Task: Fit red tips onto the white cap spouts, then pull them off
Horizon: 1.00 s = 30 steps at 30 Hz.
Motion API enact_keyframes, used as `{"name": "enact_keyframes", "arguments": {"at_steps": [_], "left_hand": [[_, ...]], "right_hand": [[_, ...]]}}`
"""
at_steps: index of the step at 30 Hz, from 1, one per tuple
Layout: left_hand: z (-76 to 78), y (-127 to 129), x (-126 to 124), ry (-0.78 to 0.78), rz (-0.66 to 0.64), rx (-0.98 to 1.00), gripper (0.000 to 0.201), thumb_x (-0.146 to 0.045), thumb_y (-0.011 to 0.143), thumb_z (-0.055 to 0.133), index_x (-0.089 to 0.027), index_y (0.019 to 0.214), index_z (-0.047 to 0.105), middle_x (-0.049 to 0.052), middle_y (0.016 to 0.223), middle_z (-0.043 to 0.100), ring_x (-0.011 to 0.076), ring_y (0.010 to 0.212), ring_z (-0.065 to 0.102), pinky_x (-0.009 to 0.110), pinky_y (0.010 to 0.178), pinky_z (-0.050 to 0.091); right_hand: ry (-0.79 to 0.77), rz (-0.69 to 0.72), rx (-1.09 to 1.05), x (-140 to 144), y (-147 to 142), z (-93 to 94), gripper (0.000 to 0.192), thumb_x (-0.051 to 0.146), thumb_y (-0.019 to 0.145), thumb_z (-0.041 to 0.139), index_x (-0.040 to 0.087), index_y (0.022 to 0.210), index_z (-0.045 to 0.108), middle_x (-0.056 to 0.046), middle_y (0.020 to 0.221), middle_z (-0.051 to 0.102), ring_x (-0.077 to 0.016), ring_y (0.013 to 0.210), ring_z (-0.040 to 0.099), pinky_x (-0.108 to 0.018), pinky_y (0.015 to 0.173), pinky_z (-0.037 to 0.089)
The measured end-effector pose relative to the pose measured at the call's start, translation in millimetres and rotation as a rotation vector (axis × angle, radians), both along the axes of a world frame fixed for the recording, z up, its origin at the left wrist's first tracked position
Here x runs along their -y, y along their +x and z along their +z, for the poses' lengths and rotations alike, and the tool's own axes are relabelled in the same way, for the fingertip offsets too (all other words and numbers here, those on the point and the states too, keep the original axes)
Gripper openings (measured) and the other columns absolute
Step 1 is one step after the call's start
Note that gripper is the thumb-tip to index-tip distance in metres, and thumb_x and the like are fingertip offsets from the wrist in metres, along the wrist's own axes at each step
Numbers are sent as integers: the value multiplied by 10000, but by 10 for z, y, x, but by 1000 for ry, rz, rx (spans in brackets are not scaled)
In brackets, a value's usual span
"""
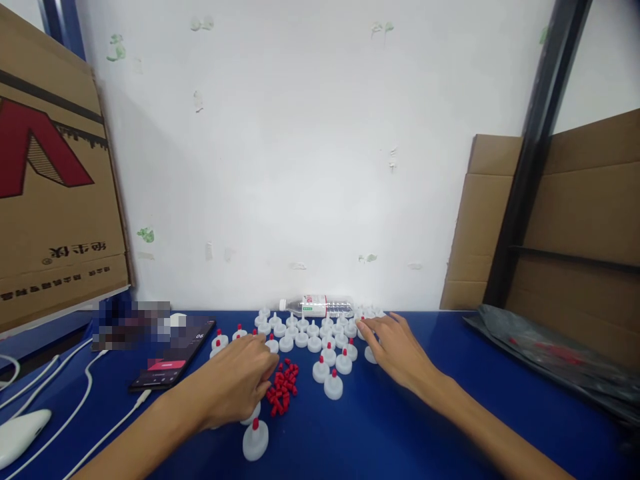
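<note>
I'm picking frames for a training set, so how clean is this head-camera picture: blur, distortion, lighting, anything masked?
Head view: wide-angle bending leans the cardboard box and the black post; a pixelated patch masks something beside the phone; lighting is soft and even, with faint shadows under the left hand and right hand; the small white caps look slightly soft.

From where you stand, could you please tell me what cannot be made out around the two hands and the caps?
- Head view: the left hand covers whatever its fingers touch beside the red tips; any grasp is hidden.
- The right hand covers some white caps; contact unclear.
- A patch behind the phone is blurred out.
- The water bottle label is too small to read.
- The cardboard box is cut off by the left edge.
</note>
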<state>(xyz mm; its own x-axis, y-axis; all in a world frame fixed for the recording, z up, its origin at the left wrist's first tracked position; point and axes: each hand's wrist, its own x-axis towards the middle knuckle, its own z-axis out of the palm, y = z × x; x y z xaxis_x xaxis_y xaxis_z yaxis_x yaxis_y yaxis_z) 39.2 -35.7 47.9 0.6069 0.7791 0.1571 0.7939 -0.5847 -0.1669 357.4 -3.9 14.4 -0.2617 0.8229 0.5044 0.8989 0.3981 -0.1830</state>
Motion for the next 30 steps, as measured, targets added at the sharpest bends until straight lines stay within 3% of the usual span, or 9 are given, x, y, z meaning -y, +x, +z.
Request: {"name": "enact_keyframes", "arguments": {"at_steps": [5,11,15,19,25,30], "left_hand": [[14,-20,12,-31,-2,-4,185,-42,815,577,-195,829,680,88,824,673,294,874,656,379,749,507],[-11,4,40,-33,38,5,191,-230,901,665,-167,721,672,144,850,699,371,960,655,509,844,529],[-83,-1,10,-27,21,13,120,-186,847,713,-169,733,683,142,886,703,381,1008,639,549,907,510],[-156,-9,-8,-5,-7,14,120,-131,837,679,-173,724,677,129,866,694,355,950,639,537,886,511],[-97,40,-10,52,-18,8,136,-99,887,591,-161,796,671,133,873,702,353,922,648,518,870,493],[-16,99,-1,82,-40,18,177,-100,950,503,-165,844,629,103,850,686,304,848,623,483,845,453]], "right_hand": [[-12,2,1,-7,-3,-24,432,366,1101,325,199,1084,724,-97,1124,770,-302,1112,682,-538,1113,321],[-20,15,7,-27,10,-35,462,375,1108,295,188,1055,714,-105,1121,767,-290,1095,691,-514,1122,308],[-32,49,32,-18,3,-25,499,386,1114,268,195,971,705,-86,1014,772,-266,991,712,-424,1000,409],[-48,81,66,7,-20,-9,535,393,1117,251,211,851,678,-57,856,751,-235,828,706,-335,796,449],[-22,21,71,-47,52,10,536,411,1112,222,205,937,685,-85,926,751,-266,920,688,-365,843,436],[-47,-1,74,-122,145,-101,565,456,1104,235,204,1022,733,-104,999,763,-296,993,678,-409,875,460]]}}
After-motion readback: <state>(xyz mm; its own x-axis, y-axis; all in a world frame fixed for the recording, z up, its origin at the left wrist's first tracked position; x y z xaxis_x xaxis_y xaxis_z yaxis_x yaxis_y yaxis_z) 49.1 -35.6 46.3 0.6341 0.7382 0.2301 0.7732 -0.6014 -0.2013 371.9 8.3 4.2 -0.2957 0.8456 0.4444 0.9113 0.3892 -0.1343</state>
